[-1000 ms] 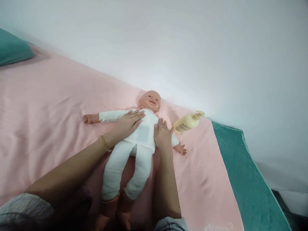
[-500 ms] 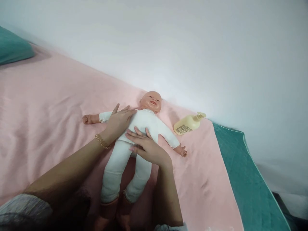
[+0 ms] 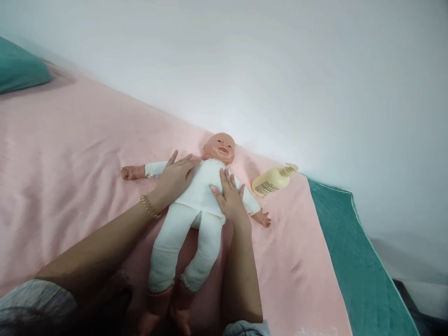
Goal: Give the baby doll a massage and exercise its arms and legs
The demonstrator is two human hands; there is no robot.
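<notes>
A baby doll (image 3: 201,189) in a white top and white trousers lies on its back, head away from me and arms spread wide. My left hand (image 3: 175,179) rests on the doll's chest at its left side in view, near the shoulder, with the fingers stretched out. On the opposite side of the chest lies my right hand (image 3: 230,196), palm down, its fingers pointing toward the doll's head and the thumb spread apart. Neither hand holds anything. Beside the doll's arm on the right, a pale yellow pump bottle (image 3: 271,182) lies tilted, dark print facing me.
Under the doll a pink sheet (image 3: 80,135) covers the bed, wrinkled at the left. A green pillow (image 3: 21,67) lies at the far left. Green fabric (image 3: 353,247) shows past the sheet at the right. A white wall (image 3: 280,79) rises right behind the doll's head.
My right hand has moved from the doll's lower belly up and to the right side of its chest, its fingers turning toward the head. My left hand has barely shifted.
</notes>
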